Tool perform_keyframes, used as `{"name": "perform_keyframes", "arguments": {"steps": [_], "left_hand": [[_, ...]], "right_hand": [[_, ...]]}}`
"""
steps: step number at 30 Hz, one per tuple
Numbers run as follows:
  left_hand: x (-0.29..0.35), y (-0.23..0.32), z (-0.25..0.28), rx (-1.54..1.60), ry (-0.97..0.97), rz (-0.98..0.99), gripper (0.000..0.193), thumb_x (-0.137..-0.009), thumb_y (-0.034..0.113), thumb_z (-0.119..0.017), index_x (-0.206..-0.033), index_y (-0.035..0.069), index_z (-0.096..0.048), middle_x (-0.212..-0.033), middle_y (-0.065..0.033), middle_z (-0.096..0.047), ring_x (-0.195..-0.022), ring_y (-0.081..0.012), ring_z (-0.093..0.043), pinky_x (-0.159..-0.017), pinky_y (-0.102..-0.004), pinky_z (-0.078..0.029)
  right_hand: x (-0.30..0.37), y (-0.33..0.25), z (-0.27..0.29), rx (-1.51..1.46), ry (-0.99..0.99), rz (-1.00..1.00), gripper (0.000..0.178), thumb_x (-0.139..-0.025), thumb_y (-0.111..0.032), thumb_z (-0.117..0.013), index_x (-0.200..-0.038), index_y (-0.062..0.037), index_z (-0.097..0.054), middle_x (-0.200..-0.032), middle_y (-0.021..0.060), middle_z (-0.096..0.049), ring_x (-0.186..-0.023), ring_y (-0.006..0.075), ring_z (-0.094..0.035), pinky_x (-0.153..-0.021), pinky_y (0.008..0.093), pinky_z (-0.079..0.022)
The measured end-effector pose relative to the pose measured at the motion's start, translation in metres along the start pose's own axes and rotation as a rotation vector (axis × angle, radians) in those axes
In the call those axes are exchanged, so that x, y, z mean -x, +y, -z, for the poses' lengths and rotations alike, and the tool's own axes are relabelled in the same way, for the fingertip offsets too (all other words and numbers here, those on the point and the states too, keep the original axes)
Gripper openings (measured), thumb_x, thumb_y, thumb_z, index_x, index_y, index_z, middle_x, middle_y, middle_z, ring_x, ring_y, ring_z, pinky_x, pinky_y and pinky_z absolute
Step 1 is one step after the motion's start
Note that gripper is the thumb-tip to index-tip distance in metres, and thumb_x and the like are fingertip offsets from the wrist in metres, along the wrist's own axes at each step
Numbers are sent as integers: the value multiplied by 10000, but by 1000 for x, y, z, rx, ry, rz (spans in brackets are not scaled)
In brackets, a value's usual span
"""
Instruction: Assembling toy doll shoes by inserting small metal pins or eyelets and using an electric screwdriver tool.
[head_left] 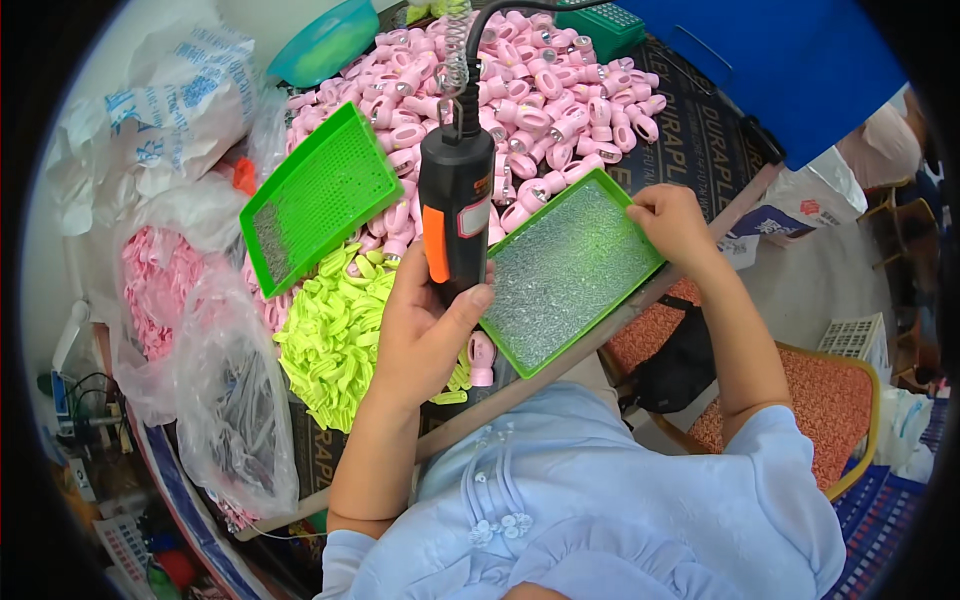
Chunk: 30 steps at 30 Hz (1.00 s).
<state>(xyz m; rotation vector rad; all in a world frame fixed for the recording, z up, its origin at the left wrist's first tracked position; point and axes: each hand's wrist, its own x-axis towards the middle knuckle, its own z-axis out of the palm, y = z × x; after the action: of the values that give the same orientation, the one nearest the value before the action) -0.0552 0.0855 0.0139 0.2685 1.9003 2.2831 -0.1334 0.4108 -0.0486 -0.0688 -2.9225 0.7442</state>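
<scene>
**Electric screwdriver and screw tray in hand at a crowded table**

Nearest, at six o'clock, is the person's pale blue buttoned garment, with both forearms rising from it. The left hand (420, 330) is wrapped tight around a black electric screwdriver with an orange switch (455, 215), held upright, its coiled cable running up toward twelve o'clock. The right hand (675, 222), at about two o'clock from the tool, pinches with bent fingers the far corner of a shallow green rectangular plastic tray (565, 270); the tray lies tilted on the table (700, 140) edge just beside the screwdriver and holds a thin, glinting layer of tiny metal pieces, too small to tell apart.

At nine o'clock from the left hand lies a heap of yellow-green plastic clips (330, 325). Leaning above it, a second green perforated tray (320, 195) holds a small grey patch of bits in its lower corner. Clear plastic bags (235, 400) at eight o'clock hold pink and dark parts.

Farther, toward twelve o'clock, a large pile of pink plastic ring-shaped parts (530, 95) covers the table, with a teal plastic bowl (325, 40) at eleven o'clock, its contents unclear.
</scene>
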Motion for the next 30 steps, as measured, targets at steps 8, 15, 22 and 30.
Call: {"name": "perform_keyframes", "arguments": {"steps": [8,15,22,30], "left_hand": [[2,0,4,9,-2,-6,494,-923,64,-693,-1358,5,-466,-1159,-61,-607,-1056,-144,-582,-966,-319,-461],[2,1,4,23,-7,-6,509,-921,67,-703,-1366,5,-464,-1159,-63,-611,-1065,-142,-583,-968,-320,-458],[0,-1,5,39,-10,-6,523,-920,74,-709,-1375,6,-461,-1160,-60,-613,-1060,-138,-584,-961,-316,-462],[-2,-1,3,23,-8,-9,501,-917,67,-708,-1355,11,-472,-1147,-55,-609,-1051,-136,-582,-952,-313,-465]], "right_hand": [[0,1,3,18,28,9,173,-834,-173,-700,-888,-11,-728,-887,196,-703,-860,375,-683,-802,444,-534],[0,5,6,42,44,-11,186,-819,-183,-714,-884,-9,-731,-840,200,-704,-824,377,-692,-771,443,-542],[0,5,10,30,-67,-72,178,-824,-181,-713,-885,-16,-736,-855,201,-707,-831,376,-694,-777,447,-541],[2,2,11,-76,-204,-84,170,-825,-174,-705,-885,-18,-736,-854,198,-707,-829,378,-692,-784,448,-541]]}}
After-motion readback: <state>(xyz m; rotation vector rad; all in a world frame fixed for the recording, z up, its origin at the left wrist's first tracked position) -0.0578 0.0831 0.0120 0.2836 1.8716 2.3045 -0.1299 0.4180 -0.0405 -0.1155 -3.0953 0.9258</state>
